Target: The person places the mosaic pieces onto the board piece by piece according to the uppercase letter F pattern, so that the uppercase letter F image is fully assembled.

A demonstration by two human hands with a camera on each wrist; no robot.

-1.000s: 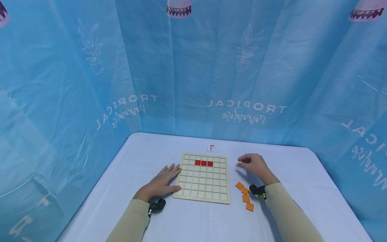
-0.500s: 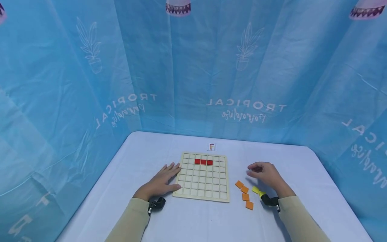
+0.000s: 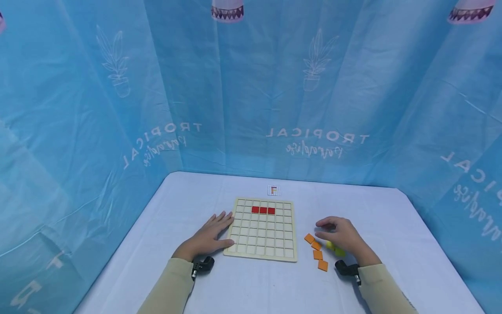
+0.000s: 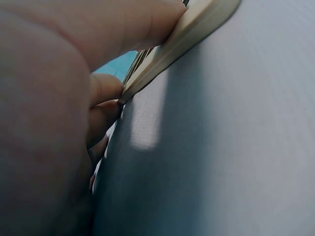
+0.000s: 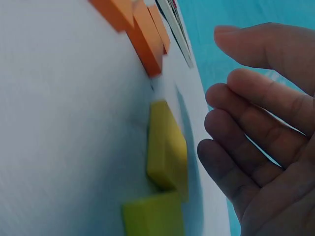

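Note:
A pale wooden grid board (image 3: 260, 235) lies on the table with three red square tiles (image 3: 263, 210) side by side in its second row. My left hand (image 3: 208, 235) rests at the board's left edge, fingers spread and thumb over the near left corner; the left wrist view has the thumb on the rim (image 4: 172, 49). To the right of the board my right hand (image 3: 343, 234) hovers over two yellow tiles (image 3: 330, 245), its fingers gently bent and holding nothing. The right wrist view puts a yellow tile (image 5: 167, 147) just beside the fingertips. Several orange tiles (image 3: 317, 254) lie between board and hand.
A small card (image 3: 273, 190) printed with a coloured pattern on a grid lies behind the board. White cloth covers the table (image 3: 251, 288). Blue printed curtains (image 3: 251, 109) hang at the back and sides.
My right hand first moved right and toward me, away from the board's side, then slightly back left and lower over the yellow tiles. The left hand stays on the board's edge.

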